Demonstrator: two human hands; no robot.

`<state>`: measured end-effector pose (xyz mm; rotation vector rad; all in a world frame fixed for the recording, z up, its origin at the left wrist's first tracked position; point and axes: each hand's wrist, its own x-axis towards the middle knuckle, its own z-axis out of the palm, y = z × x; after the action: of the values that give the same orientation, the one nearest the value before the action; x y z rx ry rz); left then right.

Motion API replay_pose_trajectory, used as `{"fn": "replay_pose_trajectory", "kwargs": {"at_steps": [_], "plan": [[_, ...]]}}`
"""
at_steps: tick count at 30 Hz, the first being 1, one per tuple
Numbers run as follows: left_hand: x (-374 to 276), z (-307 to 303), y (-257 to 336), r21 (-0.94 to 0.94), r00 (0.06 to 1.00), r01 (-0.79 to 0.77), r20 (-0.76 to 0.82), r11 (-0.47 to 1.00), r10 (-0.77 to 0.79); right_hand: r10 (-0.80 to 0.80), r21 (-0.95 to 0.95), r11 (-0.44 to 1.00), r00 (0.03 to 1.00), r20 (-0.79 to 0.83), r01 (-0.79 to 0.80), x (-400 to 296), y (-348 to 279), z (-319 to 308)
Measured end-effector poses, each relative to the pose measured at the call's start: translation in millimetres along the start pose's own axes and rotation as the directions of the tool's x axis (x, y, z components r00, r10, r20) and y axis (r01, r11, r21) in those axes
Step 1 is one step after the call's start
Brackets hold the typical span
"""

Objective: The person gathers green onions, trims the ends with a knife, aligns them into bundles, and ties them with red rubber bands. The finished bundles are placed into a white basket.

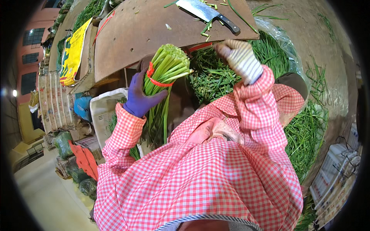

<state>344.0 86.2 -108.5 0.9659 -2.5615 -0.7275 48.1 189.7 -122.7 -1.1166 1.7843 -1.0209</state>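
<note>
My left hand (143, 93), in a purple glove, grips a bunch of green leafy-vegetable stalks (166, 69). The pale cut ends point up and away from me, while the leaves hang down below the hand. A red tie (160, 83) circles the bunch just above my thumb. To the right, my right hand (238, 59) wears a white striped knit glove with dirty fingertips. Its fingers are curled closed near the edge of the wooden board (124, 43), and nothing shows in them. A cleaver (208, 14) with a black handle lies on the board beyond, among cut stalk pieces.
Loose green leaves (214, 78) lie below the board, and more greens fill a clear plastic bag (300, 49) at right. A white plastic crate (101, 109) stands at my left. Cardboard with a yellow sack (75, 55) adjoins the board. Another pile of greens (306, 138) lies at right.
</note>
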Motion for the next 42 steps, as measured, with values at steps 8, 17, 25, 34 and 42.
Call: {"fn": "replay_pose_trajectory", "kwargs": {"at_steps": [8, 17, 25, 34, 42], "plan": [[3, 10, 3, 0.108, 0.999, -0.033, -0.027, 0.994, 0.036, 0.004, 0.245, 0.969, 0.998, 0.063, -0.019, -19, -12, 65], [-2, 27, 13, 0.242, 0.987, -0.038, -0.142, 0.97, 0.074, 0.195, 0.54, 0.832, 0.979, -0.065, -0.13, -19, 0, 63], [-27, 30, 16, 0.24, 0.968, 0.023, -0.249, 0.971, 0.038, 0.071, -0.044, 0.997, 0.97, 0.233, -0.063, -49, 13, 76], [-40, 21, 67, 0.245, 0.973, 0.124, -0.22, 0.962, -0.069, -0.13, 0.367, 0.922, 0.991, -0.013, 0.126, -65, -16, 96], [-66, -11, 50, 0.076, 0.945, 0.276, -0.201, 0.958, -0.257, -0.169, 0.016, 0.985, 0.986, -0.01, 0.169, -68, -62, 104]]}}
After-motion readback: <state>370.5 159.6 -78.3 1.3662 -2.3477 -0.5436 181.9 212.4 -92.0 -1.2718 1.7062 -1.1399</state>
